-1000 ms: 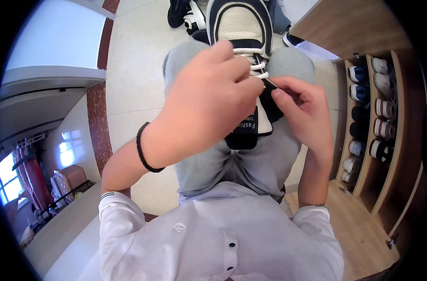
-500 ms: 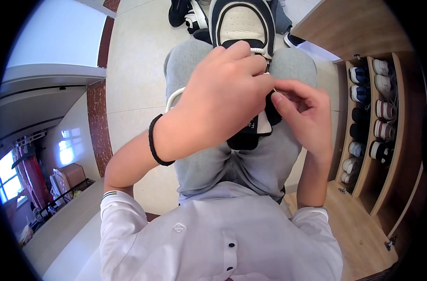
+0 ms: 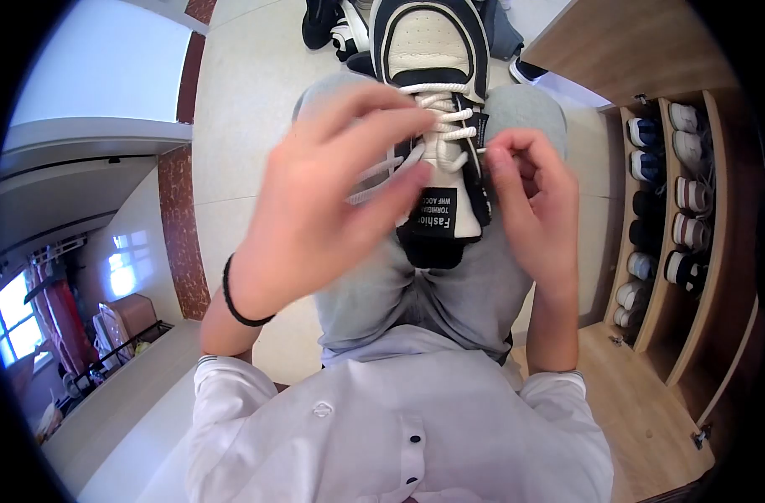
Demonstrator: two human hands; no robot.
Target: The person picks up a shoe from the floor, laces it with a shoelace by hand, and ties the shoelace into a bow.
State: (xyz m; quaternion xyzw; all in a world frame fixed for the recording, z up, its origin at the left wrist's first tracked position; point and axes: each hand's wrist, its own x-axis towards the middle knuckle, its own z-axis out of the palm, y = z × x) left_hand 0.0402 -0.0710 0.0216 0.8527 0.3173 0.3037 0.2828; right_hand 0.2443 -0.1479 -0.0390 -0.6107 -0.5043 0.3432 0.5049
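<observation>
A black and cream sneaker (image 3: 433, 42) rests on my lap between my knees, its toe pointing away from me. Its black tongue label (image 3: 437, 214) faces up, and thick white shoelaces (image 3: 439, 126) cross over the tongue. My left hand (image 3: 336, 172), smeared by motion, hovers over the left side of the lacing with fingers apart. A loose stretch of lace hangs behind that hand. On the shoe's right edge, my right hand (image 3: 529, 189) pinches the white lace where it comes out beside the eyelets.
To the right stands an open wooden shoe cabinet (image 3: 650, 327) with several pairs of shoes on its shelves. More shoes (image 3: 340, 29) lie on the tiled floor (image 3: 240, 109) beyond my knees. A white ledge and a rack (image 3: 127, 348) are at the left.
My left hand has moved left off the lacing and its fingers have spread, uncovering the laces and tongue label. My right hand has shifted slightly, still at the shoe's right side.
</observation>
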